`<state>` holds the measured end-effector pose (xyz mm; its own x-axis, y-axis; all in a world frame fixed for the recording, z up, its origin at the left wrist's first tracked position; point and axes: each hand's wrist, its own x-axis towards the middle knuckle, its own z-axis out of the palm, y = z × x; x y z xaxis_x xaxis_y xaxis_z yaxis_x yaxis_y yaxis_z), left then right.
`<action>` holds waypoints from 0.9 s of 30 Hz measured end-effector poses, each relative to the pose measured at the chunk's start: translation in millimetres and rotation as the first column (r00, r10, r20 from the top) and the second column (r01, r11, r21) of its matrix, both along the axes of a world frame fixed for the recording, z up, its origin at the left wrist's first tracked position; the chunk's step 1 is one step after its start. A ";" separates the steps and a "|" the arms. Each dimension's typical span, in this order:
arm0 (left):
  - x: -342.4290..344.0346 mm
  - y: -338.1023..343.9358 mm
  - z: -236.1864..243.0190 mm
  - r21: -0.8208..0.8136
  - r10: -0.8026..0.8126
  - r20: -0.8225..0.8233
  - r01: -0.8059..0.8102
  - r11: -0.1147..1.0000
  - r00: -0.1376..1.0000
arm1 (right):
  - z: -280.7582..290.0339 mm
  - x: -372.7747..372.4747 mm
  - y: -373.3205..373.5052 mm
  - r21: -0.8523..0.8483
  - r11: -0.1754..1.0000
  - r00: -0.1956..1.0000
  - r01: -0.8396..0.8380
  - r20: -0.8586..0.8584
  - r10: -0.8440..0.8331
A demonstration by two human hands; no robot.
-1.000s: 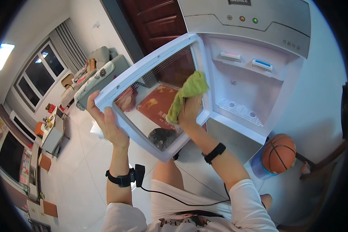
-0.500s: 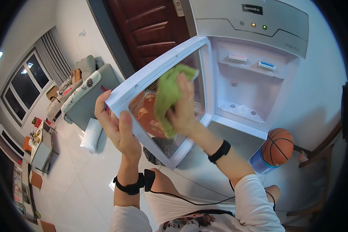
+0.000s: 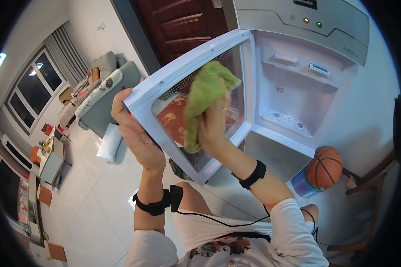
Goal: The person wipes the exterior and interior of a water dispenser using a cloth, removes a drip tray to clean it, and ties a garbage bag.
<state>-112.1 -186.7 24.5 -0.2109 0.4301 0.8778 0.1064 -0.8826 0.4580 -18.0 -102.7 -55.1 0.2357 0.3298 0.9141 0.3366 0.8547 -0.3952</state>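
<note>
A water dispenser (image 3: 294,102) stands in front of me with its white-framed glass door (image 3: 143,95) swung out to the left. My left hand (image 3: 138,138) grips the door's outer left edge, fingertips partly behind the frame. A green cloth (image 3: 207,91) is bunched in my right hand (image 3: 214,127) and lies against the inner face of the glass. Part of the right fingers is hidden by the cloth. Inside the dispenser are two taps, one tap (image 3: 319,70) marked blue, above a white slotted drip tray (image 3: 285,120).
At the dispenser's right foot, a basketball (image 3: 324,167) rests on a blue bucket (image 3: 304,184). A wooden chair (image 3: 365,213) stands to the right. Behind the door is a dark red door (image 3: 178,26). A sofa (image 3: 96,98) and a white wrapped bundle (image 3: 109,142) are at left.
The green cloth and my right hand have shifted slightly on the glass, and the cloth's shape has changed. My left thumb no longer shows on the frame's front. The whole view has moved a little.
</note>
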 end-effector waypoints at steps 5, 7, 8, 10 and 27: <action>-2.7 0.7 0.3 -0.022 -0.056 0.007 0.056 0.998 0.998 | 0.9 0.5 -21.2 0.187 0.975 0.974 -0.124 0.212 0.083; -5.6 7.4 -2.3 -0.020 -0.077 0.020 0.078 0.997 0.997 | -28.7 -5.9 -14.8 0.259 0.951 0.963 -0.167 0.251 0.101; -10.0 11.1 -3.6 -0.015 -0.040 0.022 0.041 0.999 0.999 | -42.9 -7.2 -14.7 0.328 0.922 0.950 -0.206 0.294 0.108; -12.8 14.6 -3.4 -0.012 -0.014 0.025 0.015 1.000 1.000 | -72.6 -0.2 -17.8 0.257 0.948 0.939 -0.185 0.332 0.093; -19.3 19.3 -1.6 -0.030 0.286 -0.103 -0.290 0.957 0.953 | -126.0 76.2 23.7 -0.052 0.992 0.928 0.119 0.360 -0.092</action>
<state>-131.3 -167.3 22.9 -0.2471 0.4023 0.8815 0.3983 -0.7871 0.4709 58.2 -79.0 -181.2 -0.0644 0.3881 0.9194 0.5531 0.7807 -0.2908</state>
